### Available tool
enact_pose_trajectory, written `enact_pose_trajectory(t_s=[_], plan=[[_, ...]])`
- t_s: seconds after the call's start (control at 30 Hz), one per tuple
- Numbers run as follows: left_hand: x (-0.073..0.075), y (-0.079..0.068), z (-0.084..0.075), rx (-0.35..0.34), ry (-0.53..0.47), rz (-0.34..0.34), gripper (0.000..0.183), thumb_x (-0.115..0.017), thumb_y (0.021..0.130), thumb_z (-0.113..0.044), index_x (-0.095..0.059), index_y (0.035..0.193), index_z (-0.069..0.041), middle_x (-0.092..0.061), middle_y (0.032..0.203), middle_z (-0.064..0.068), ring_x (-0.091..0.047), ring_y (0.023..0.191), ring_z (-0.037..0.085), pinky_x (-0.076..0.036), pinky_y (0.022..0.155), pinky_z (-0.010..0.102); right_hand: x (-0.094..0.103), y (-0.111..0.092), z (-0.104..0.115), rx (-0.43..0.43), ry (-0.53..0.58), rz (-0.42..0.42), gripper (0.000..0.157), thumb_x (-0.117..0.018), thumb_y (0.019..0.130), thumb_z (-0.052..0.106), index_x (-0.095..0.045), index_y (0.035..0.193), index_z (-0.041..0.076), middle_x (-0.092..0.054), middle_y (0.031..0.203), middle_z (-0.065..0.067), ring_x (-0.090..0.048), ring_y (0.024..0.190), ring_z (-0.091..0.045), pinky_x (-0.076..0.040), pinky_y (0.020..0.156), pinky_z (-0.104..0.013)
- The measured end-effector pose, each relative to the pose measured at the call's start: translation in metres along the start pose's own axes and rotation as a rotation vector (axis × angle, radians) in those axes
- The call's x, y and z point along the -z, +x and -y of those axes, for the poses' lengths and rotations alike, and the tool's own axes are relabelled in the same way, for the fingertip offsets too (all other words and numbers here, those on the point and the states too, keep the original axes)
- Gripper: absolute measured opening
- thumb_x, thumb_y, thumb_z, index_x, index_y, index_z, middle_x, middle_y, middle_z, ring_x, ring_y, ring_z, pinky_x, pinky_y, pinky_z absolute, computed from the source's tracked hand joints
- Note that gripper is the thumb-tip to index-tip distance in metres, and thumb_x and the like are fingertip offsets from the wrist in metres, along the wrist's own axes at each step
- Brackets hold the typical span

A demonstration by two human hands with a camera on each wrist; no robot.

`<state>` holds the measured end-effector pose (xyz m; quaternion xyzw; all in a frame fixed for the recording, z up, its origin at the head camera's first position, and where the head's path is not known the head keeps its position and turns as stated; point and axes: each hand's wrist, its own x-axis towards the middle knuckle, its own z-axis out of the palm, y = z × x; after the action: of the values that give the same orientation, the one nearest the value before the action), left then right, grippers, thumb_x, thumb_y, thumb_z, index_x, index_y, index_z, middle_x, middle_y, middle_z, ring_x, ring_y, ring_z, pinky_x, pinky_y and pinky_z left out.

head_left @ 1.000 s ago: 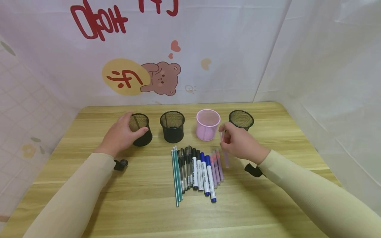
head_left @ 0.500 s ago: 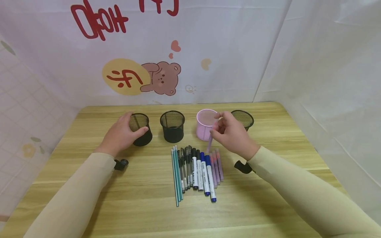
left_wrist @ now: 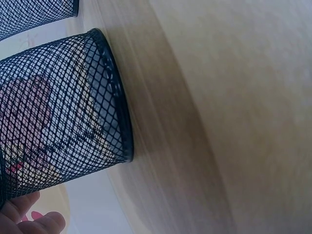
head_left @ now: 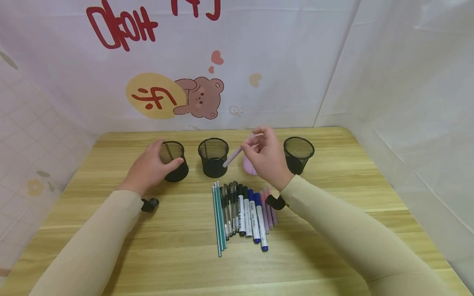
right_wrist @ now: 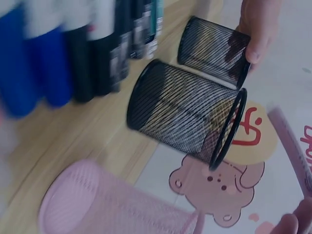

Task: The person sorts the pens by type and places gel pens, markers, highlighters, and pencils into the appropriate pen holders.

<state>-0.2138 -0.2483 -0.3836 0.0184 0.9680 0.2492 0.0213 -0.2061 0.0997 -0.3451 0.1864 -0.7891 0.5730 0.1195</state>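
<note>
My left hand (head_left: 148, 168) grips the leftmost black mesh pen cup (head_left: 177, 172), thumb across its front and fingers on the far left side. In the left wrist view, fingertips (left_wrist: 44, 222) show beside the mesh wall. Raised over the pink mesh cup (head_left: 249, 167), my right hand (head_left: 271, 160) pinches a slim light-purple pen (head_left: 235, 156). That pen slants down to the left, its lower end overlapping the right side of the second black cup (head_left: 214, 165) in the head view. My right hand hides most of the pink cup.
A third black mesh cup (head_left: 298, 156) stands at the right. In front of the cups lies a row of green pencils (head_left: 219, 222), black gel pens (head_left: 230, 209), white markers (head_left: 253, 218) with black or blue caps, and purple pens (head_left: 270, 211). A printed cloth hangs behind.
My right hand has lifted the purple pen from the right end of the row and carried it up and left, past the pink cup's front. The left hand has stayed on its cup.
</note>
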Motion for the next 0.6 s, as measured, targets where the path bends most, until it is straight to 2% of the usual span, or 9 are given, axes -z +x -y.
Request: enact_pose_trajectory(t_s=[0.13, 0.2, 0.4, 0.6], plan=[[-0.001, 0.001, 0.001, 0.001, 0.001, 0.001, 0.116, -0.054, 0.091, -0.082, -0.012, 0.169, -0.007, -0.02, 0.174, 0.025, -0.024, 0.157, 0.052, -0.026, 0.123, 0.072, -0.016, 0.008, 0.005, -0.018, 0.074, -0.039, 0.04, -0.069, 0.098, 0.004, -0.045, 0.13, 0.002, -0.066, 0.098, -0.011, -0.058, 0.072, -0.029, -0.047, 0.062, -0.021], [-0.001, 0.001, 0.002, 0.0, -0.001, 0.001, 0.116, -0.055, 0.091, -0.082, -0.012, 0.169, -0.007, -0.02, 0.173, 0.025, -0.025, 0.157, 0.052, -0.026, 0.123, 0.072, -0.023, 0.012, 0.009, -0.026, 0.075, -0.06, 0.041, -0.07, 0.099, 0.006, -0.046, 0.131, 0.001, -0.067, 0.099, -0.011, -0.058, 0.073, -0.032, -0.045, 0.06, -0.021], [0.001, -0.001, 0.0, -0.005, -0.005, 0.0, 0.116, -0.054, 0.091, -0.081, -0.013, 0.169, -0.005, -0.021, 0.173, 0.025, -0.025, 0.157, 0.052, -0.026, 0.124, 0.071, -0.043, 0.023, 0.019, -0.046, 0.073, -0.092, 0.043, -0.071, 0.1, 0.01, -0.045, 0.134, 0.003, -0.07, 0.103, -0.012, -0.055, 0.07, -0.022, -0.045, 0.061, -0.023], [0.001, -0.001, -0.001, -0.011, -0.004, -0.004, 0.113, -0.057, 0.093, -0.077, -0.014, 0.169, -0.005, -0.022, 0.173, 0.025, -0.026, 0.156, 0.052, -0.027, 0.123, 0.071, -0.062, 0.029, 0.022, -0.035, 0.068, -0.087, 0.04, -0.07, 0.101, 0.01, -0.046, 0.132, 0.002, -0.071, 0.103, -0.013, -0.052, 0.064, -0.019, -0.044, 0.056, -0.023]])
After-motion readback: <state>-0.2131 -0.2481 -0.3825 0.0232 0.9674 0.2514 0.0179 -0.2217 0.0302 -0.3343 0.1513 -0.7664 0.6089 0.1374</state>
